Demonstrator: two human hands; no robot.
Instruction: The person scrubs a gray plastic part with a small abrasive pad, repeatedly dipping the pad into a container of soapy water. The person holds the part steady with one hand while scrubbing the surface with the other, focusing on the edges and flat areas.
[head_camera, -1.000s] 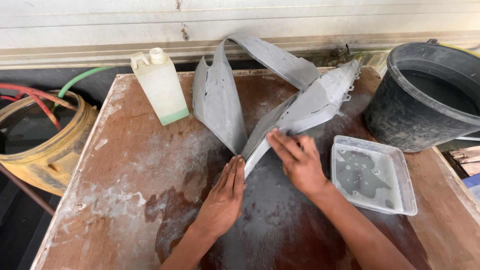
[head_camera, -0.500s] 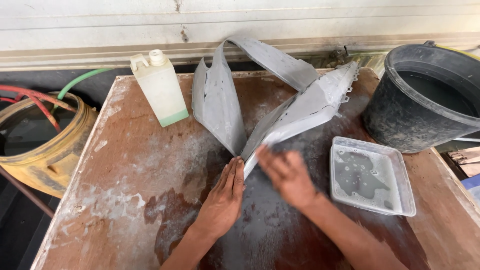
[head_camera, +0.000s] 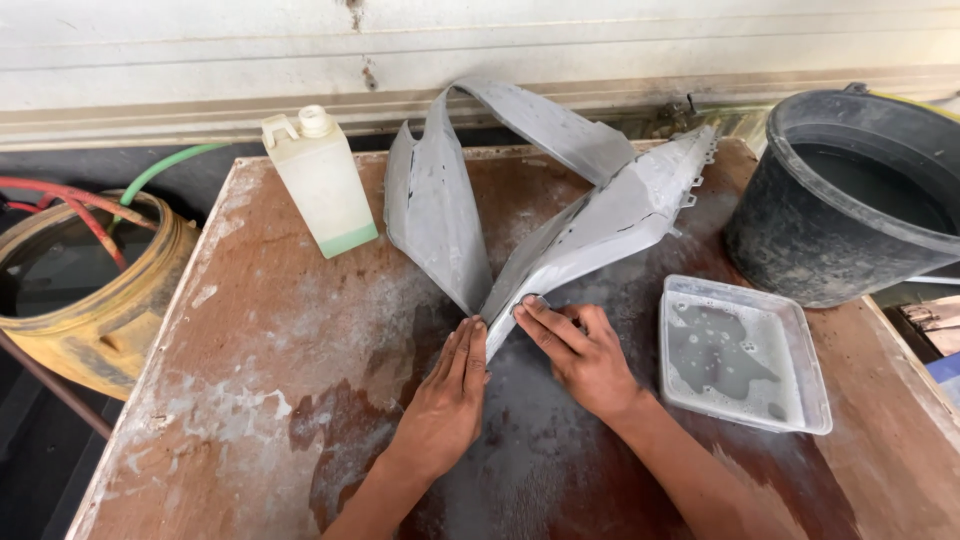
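Standing on the wet, dust-smeared counter (head_camera: 260, 330) is a grey plastic panel (head_camera: 560, 230), a V-shaped shell whose two long arms spread away from the person toward the wall and meet in a point near the counter's middle. At the far right corner sits a black bucket (head_camera: 850, 200) with water in it, and left of the counter, lower down, a yellow drum (head_camera: 100, 300) with hoses over its rim. A pale jug (head_camera: 322, 180) stands upright just left of the panel, and a shallow clear tray (head_camera: 745, 350) of cloudy water lies near its right arm. The left hand (head_camera: 445, 400) lies flat, fingers together, its tips touching the panel's point. The right hand (head_camera: 580, 350) presses flat on the lower edge of the right arm, which runs up and to the right from it; whether anything is under its fingers I cannot tell.
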